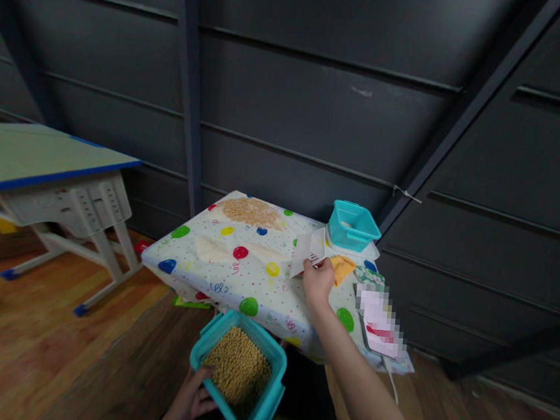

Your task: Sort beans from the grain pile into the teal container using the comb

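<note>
At 6 o'clock, one teal bin point(276, 383) of beans point(240, 363) is gripped at the rim by the left hand point(191, 392); spills are best avoided by keeping it level. Ahead, at 2 o'clock over the desk point(277, 295), one slotted white scoop point(302, 252) is pinched by the right hand point(320, 279), a firm grip being advisable. Beyond, one teal container point(349, 242) is seen at 2 o'clock, one grain heap point(250, 212) at 11.

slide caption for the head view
Left hand holding a turquoise bin of soybeans, right hand a slotted white scoop over a balloon-print tablecloth.
</note>
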Available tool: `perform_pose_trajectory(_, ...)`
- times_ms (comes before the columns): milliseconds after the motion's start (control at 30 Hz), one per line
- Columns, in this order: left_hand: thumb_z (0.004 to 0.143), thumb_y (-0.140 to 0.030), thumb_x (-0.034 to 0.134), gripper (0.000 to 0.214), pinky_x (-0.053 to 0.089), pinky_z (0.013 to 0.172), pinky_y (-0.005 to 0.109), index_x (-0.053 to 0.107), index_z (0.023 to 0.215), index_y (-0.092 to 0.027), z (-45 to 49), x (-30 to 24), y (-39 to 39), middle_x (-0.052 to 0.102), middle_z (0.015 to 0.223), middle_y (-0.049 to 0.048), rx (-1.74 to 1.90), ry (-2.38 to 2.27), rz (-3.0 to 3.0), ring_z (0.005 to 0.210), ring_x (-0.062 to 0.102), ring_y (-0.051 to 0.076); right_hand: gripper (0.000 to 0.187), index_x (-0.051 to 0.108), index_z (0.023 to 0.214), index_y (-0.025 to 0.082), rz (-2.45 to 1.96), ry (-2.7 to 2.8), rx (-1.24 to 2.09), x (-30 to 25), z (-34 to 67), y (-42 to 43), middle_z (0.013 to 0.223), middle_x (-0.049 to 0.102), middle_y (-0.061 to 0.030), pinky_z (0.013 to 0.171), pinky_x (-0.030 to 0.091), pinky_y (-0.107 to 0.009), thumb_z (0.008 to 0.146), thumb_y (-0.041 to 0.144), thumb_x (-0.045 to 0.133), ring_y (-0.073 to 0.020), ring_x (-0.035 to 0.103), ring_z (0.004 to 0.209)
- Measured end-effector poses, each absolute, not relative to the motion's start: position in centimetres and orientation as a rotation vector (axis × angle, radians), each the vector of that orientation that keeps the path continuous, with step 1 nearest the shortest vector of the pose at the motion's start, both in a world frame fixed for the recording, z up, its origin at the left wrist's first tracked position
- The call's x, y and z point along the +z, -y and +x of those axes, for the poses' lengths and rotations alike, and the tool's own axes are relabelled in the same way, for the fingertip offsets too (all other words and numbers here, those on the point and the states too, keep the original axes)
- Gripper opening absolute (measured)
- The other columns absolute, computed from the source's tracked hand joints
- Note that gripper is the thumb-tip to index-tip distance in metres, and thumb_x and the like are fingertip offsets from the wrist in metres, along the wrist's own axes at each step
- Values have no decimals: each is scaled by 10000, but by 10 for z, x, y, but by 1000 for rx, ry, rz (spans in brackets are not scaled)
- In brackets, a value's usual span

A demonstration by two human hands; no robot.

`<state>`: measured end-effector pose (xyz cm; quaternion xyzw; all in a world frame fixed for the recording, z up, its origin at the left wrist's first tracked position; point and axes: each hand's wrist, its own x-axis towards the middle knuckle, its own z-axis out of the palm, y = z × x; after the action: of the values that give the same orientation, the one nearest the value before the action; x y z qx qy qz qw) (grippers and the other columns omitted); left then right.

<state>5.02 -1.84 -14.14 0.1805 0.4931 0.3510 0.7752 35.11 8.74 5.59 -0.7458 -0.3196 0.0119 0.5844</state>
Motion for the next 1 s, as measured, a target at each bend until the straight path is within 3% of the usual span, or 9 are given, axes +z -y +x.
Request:
perform_pose_trajectory(400, 1008, -331, 658, 624, 661, 1070, 573, 439, 1567, -160, 54, -134, 17, 797, 1365, 230, 752, -1095, 398, 991, 866, 339, 162, 543, 771, 293, -1807, 803, 46, 63, 379, -79, 782, 740, -64, 744, 499, -363, 697, 330, 682, -295, 690, 765)
perform_pose_trajectory(733, 958, -396, 728, 679, 676, 1028, 544, 468, 1533, -147, 50, -137, 20, 742, 1456, 279, 772, -1051, 439, 1049, 856, 363, 614, 615, 1275, 208, -1747, 805, 74, 57, 403, -82, 1187, 810, -160, 938, 620, -443, 669, 245, 704, -347, 778, 1083)
perform_pose_trajectory(867, 974, -389, 711, 693, 677, 1031, 521, 418, 1552, -145, 48, -139, 18, 722, 1481, 290, 740, -1051, 435, 1053, 856, 358, 657, 656, 1333, 212, -1722, 913, 45, 55, 403, -82, 1239, 813, -147, 1047, 600, -497, 678, 251, 689, -351, 768, 1137)
perform_pose_trajectory(1000, 969, -385, 710, 714, 667, 1049, 557, 400, 1567, -147, 50, -138, 19, 736, 1454, 288, 744, -1066, 437, 1039, 860, 368, 681, 671, 1349, 197, -1714, 920, 45, 52, 397, -83, 1204, 818, -152, 1031, 599, -503, 672, 271, 698, -345, 772, 1061)
